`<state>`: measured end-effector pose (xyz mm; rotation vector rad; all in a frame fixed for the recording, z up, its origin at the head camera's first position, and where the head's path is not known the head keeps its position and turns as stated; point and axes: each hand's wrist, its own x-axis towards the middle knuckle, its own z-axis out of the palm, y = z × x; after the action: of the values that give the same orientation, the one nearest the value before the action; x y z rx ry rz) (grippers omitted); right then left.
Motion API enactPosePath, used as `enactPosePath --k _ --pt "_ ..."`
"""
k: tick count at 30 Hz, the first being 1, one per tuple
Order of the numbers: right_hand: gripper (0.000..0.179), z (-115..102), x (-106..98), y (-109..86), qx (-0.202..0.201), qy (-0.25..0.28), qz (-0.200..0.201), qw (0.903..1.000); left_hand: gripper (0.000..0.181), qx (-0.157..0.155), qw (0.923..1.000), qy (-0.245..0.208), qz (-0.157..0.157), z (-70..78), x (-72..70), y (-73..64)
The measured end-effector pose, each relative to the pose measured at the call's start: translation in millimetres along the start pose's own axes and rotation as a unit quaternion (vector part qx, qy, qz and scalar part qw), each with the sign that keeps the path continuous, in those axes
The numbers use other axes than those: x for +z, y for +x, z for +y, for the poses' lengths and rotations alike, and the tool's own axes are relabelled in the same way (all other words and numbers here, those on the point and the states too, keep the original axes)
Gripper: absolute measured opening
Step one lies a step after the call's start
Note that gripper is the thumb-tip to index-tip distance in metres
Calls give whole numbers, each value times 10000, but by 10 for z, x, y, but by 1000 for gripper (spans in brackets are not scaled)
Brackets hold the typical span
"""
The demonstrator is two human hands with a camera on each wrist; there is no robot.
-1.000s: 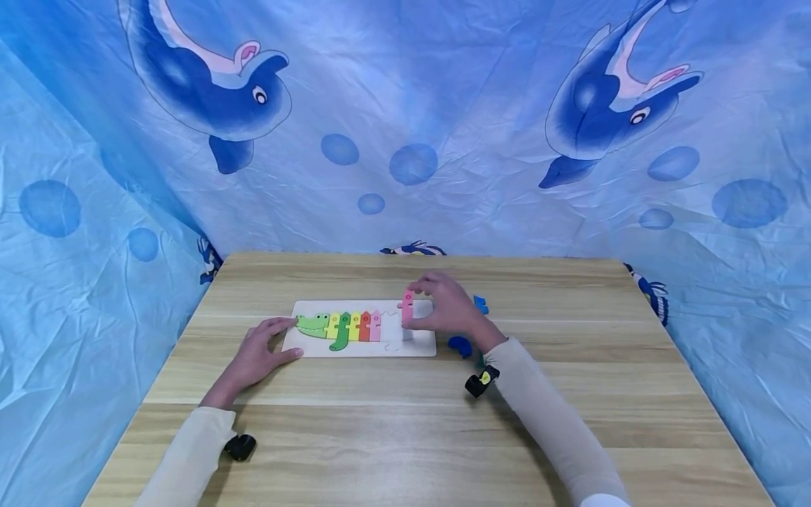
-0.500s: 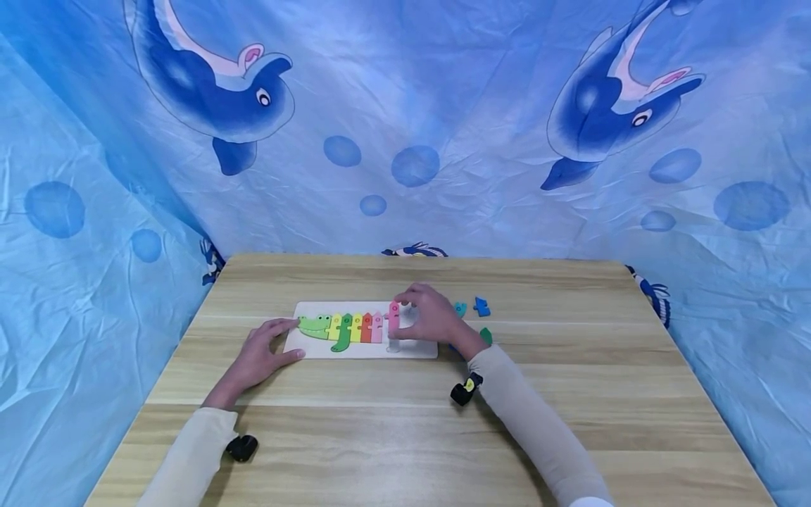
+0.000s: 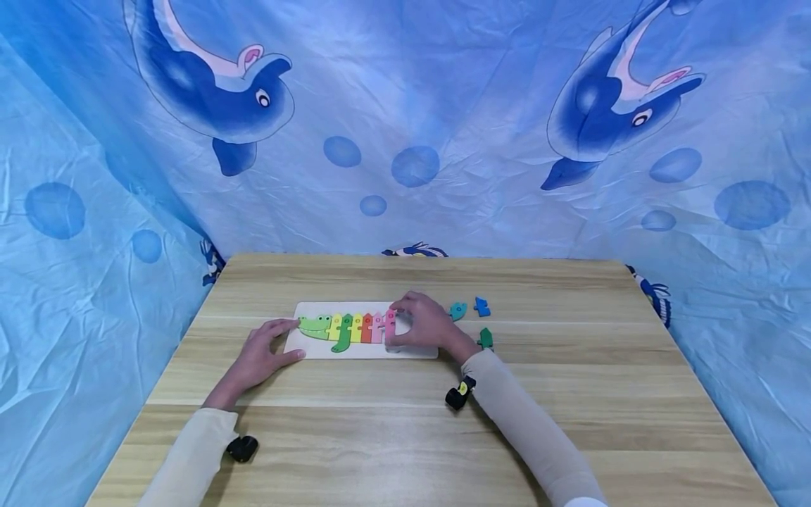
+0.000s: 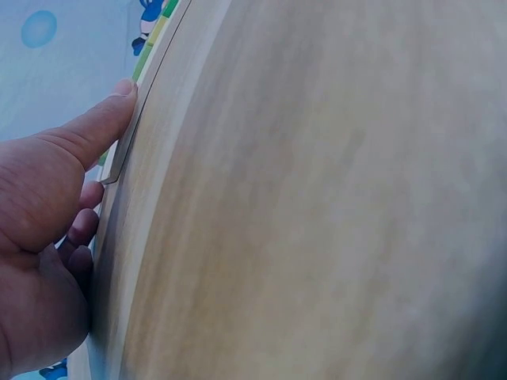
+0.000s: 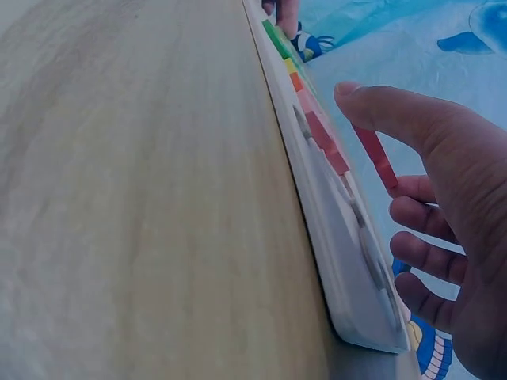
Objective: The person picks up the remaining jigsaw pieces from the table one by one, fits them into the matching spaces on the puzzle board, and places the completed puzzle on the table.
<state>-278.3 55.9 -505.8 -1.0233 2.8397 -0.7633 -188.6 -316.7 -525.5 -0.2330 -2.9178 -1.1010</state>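
Observation:
A white puzzle board (image 3: 374, 352) lies on the table, with a green crocodile head (image 3: 315, 327) and a row of coloured body pieces fitted along it. My left hand (image 3: 256, 355) rests on the board's left end, its thumb (image 4: 115, 115) and index finger touching it, the other fingers partly out of sight. Between thumb and index finger, my right hand (image 3: 424, 324) pinches a deep pink puzzle piece (image 3: 390, 325) upright, beside the light pink piece (image 3: 377, 328). In the right wrist view the held piece (image 5: 374, 154) is tilted and its other fingers are bent.
Right of the board lie a teal piece (image 3: 458, 310), a blue piece (image 3: 482, 307) and a green piece (image 3: 485, 339). The wooden table (image 3: 405, 436) ends at a blue dolphin-printed cloth (image 3: 481, 204) hanging behind and at both sides.
My right hand has brought the deep pink piece left and down, to beside the light pink one. The left hand stays put. A dark blue piece is now hidden near the right wrist.

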Motion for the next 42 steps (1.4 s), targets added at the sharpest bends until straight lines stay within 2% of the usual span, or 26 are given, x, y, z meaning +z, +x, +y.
enactPosePath --k 5,14,26,42 --pt "74 -5 34 7 73 -35 -56 10000 71 60 10000 -25 17 3 0 -1" --pt "76 -16 63 17 227 -120 -156 9995 72 -19 10000 2 -15 0 -1 1" --pt "76 -54 82 33 667 10 -342 9972 72 -97 9999 27 -63 31 -11 7" --pt "80 -33 94 61 696 74 -500 9963 73 -65 10000 -14 -35 12 1 11"
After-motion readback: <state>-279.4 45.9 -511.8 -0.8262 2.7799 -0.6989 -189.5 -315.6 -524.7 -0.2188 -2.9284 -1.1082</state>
